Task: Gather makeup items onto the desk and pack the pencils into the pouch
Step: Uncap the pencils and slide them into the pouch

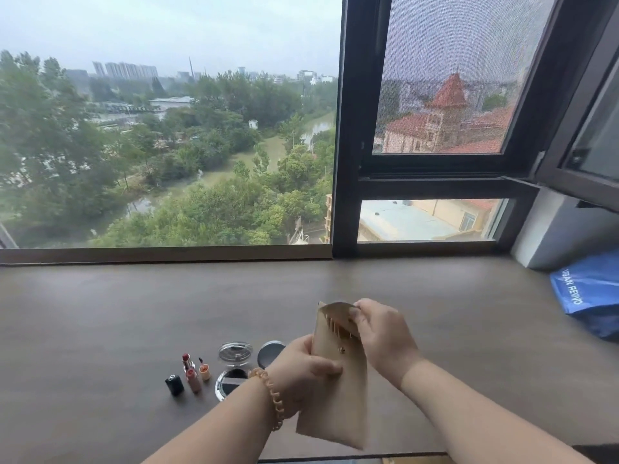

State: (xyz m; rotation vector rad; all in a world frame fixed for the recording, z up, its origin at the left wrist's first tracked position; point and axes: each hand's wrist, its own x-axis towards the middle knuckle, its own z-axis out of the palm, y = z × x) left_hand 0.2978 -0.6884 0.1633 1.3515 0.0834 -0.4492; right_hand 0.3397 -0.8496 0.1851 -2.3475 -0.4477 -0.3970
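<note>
1. Hands: the left hand (pixel 301 366) is closed around the middle of a flat beige pouch with a snap stud (pixel 338 376), thumb across its front face, fingers behind. The right hand (pixel 382 333) pinches the pouch's raised flap at the top edge, fingertips curled over it.
2. Pouch position: held clear of the desk, tilted with its mouth away from the person and slightly left, its bottom corner low toward the near desk edge. It sits between the two hands, the left gripping lower and the right higher.
3. Contents: thin gold-coloured pencil ends (pixel 336 326) show inside the open mouth, just beside the right fingertips.
4. Wrist: an amber chain bracelet (pixel 274 400) circles the left wrist.
5. Desk: the dark brown wooden desk (pixel 134 313) carries a cluster of makeup left of the left hand: a small black square case (pixel 174 385), pink and red lipstick tubes (pixel 193 376), a clear round glass dish (pixel 235 353), a round dark lidded jar (pixel 268 353) and a round mirrored compact (pixel 229 383), partly hidden by the left forearm.
6. Far right: a blue printed plastic bag (pixel 589 293) lies well apart from the pouch.
</note>
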